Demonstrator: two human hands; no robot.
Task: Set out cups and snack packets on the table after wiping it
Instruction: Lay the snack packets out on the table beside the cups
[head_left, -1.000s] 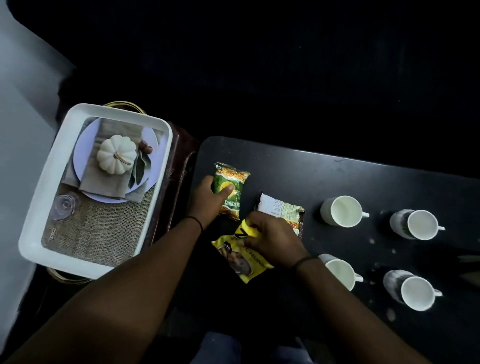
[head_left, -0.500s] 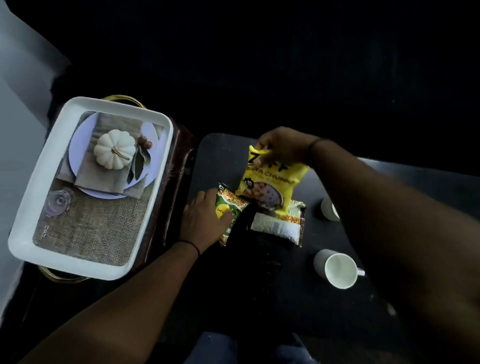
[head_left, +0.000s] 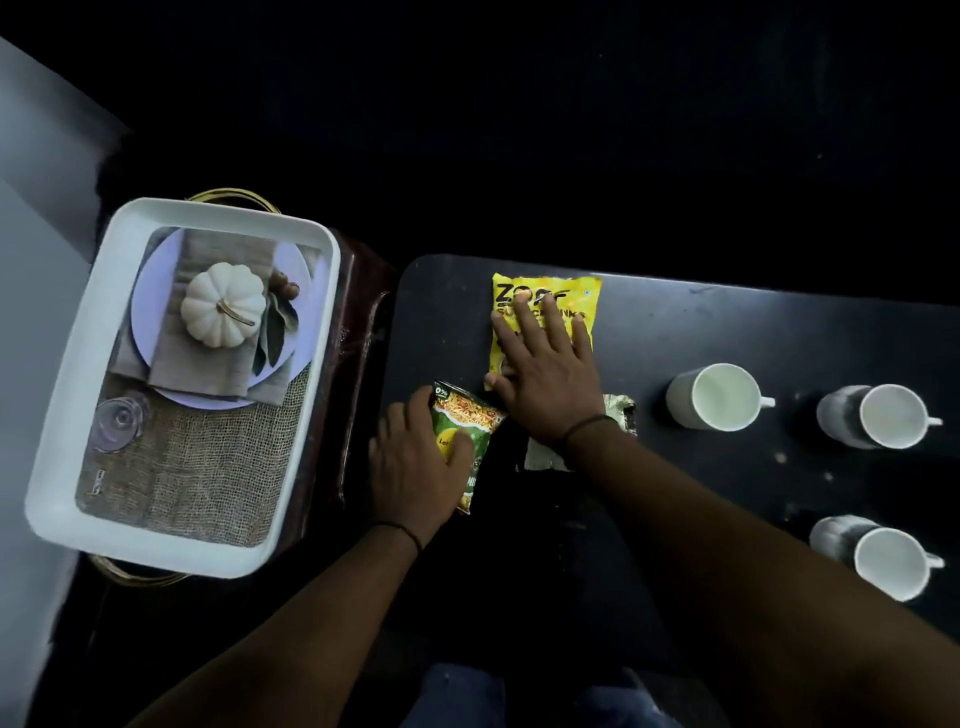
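On black table (head_left: 727, 322): right hand (head_left: 545, 384) flat on yellow packet (head_left: 545, 296); lettering obscured.

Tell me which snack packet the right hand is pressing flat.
The yellow packet, lying farthest back on the black table, under the right hand. The left hand holds the green packet.

Dim room, black table (head_left: 727, 332), pale wall (head_left: 36, 218) at left
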